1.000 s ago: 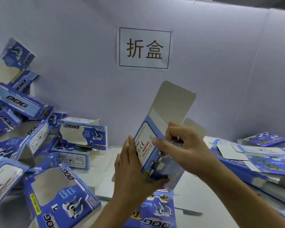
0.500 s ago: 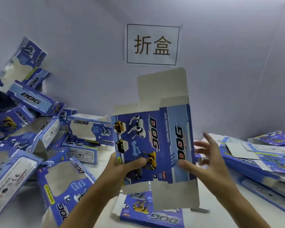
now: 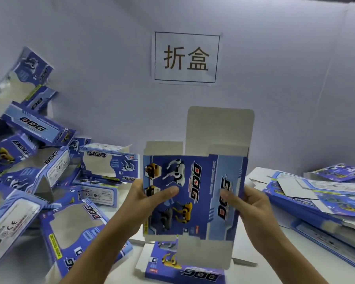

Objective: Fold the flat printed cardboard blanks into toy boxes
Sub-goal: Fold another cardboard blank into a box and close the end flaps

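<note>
Grey partition wall [image 3: 285, 89] behind the bench [image 3: 254, 269], carrying a paper sign [image 3: 186, 57] with two printed characters. Left side: loose heap of folded boxes [image 3: 49, 181], blue with "DOG" lettering, lying at all angles, some with window cut-outs facing up. Right side: stack of flat blanks [image 3: 320, 199], tilted, lying well apart from the heap. One more flat blank [image 3: 182, 271] lies printed side up on the bench, directly below the hands, partly covered by the held piece.

Held blank [image 3: 195, 193] is upright above the bench between heap and stack, printed face toward the camera, grey flaps projecting above and below.

Left hand [image 3: 150, 199] grips its left edge: thumb [image 3: 168, 191] pressed flat across the printed face, the other fingers hidden behind the card. Right hand [image 3: 252, 203] grips the right edge: thumb on the front panel beside the "DOG" lettering, remaining fingers curled round the edge behind.
</note>
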